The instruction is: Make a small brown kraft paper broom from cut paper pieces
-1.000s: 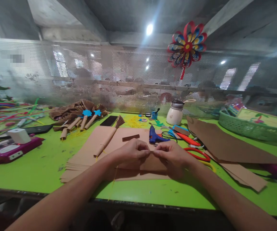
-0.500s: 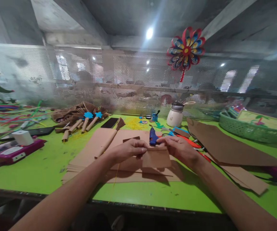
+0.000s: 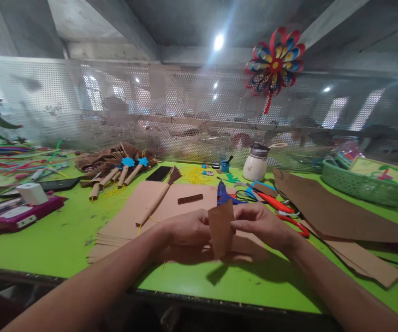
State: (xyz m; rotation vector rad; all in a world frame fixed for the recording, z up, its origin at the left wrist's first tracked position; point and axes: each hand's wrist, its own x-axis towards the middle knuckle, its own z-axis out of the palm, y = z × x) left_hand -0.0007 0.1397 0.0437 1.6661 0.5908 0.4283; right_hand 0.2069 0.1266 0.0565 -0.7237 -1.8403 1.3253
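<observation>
Both hands hold a small brown paper piece (image 3: pixel 221 228) upright just above the green table (image 3: pixel 63 226). My left hand (image 3: pixel 185 228) pinches its left edge, fingers closed. My right hand (image 3: pixel 261 223) pinches its right edge, fingers closed too. Under them lies a stack of brown paper sheets (image 3: pixel 129 219), with a rolled paper broom (image 3: pixel 159 196) and a dark pleated strip (image 3: pixel 190 198) on top. A blue glue gun (image 3: pixel 223 194) lies just beyond the hands.
Red scissors (image 3: pixel 282 210) and a white jar (image 3: pixel 255 165) lie to the right, beside large brown sheets (image 3: pixel 326 212) and a green basket (image 3: pixel 365 186). Finished paper brooms (image 3: pixel 119 168), a phone (image 3: pixel 159 173) and a pink box (image 3: pixel 22 216) sit left. A mesh screen stands behind.
The paper piece has been lifted off the stack and turned from lying wide to standing upright between both hands. The hands moved slightly nearer to me.
</observation>
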